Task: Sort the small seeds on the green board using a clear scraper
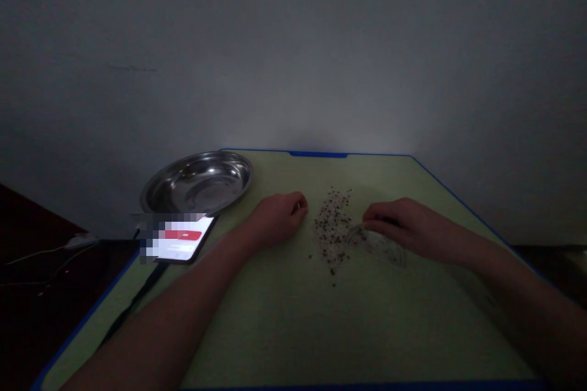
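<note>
A loose heap of small pale and dark grains [331, 226] lies spread on the table, a few dark ones stray at its edges. Just left of the heap, my left hand [280, 217] rests with its fingers curled together; whatever they may hold is too small or hidden. On the right side, my right hand [398, 221] pinches the upper edge of a see-through plastic bag [385, 250]. The bag lies low on the table, its mouth end touching the heap, and some grains seem to be inside it.
A shiny steel basin [202, 183] stands at the table's far left corner. Near it lies a phone [183, 244] with a lit screen, and a dark strap [137, 299] runs down the left edge. The yellow-green table [348, 330] has a blue rim; a wall [293, 61] rises behind.
</note>
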`<state>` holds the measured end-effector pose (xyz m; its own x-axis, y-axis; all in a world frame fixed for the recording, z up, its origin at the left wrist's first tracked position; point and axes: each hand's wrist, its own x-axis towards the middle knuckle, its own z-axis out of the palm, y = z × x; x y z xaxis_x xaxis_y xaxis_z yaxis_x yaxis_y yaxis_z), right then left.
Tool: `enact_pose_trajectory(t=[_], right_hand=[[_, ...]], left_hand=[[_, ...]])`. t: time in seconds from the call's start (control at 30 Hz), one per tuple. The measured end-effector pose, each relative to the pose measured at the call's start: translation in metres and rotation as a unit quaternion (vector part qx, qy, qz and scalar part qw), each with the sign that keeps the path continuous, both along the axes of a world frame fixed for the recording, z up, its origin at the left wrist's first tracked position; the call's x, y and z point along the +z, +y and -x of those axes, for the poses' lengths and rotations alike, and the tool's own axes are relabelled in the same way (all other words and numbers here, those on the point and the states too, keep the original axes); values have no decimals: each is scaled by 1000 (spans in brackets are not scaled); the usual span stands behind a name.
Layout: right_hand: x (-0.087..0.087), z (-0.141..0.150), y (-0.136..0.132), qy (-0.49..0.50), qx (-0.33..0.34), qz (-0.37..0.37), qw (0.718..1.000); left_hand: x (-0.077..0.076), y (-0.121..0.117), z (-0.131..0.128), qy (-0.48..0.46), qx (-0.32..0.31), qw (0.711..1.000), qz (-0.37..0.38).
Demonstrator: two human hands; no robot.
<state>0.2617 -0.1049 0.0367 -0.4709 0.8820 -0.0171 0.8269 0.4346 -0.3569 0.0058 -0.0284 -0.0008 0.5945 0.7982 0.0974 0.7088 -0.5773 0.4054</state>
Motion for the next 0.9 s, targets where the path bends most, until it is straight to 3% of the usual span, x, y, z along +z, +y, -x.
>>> enact_pose_trajectory(t=[0.23, 0.4, 0.9], right_hand=[[-10, 37, -11, -7, 5, -60, 998], [-20, 30, -20, -21, 23, -54, 998], [-17, 28, -26, -30, 57, -14, 998]], left_hand=[[2, -1, -2, 0, 6, 1000, 2], [4, -3, -4, 9, 8, 1000, 6], [2, -1, -4, 8, 8, 1000, -2]])
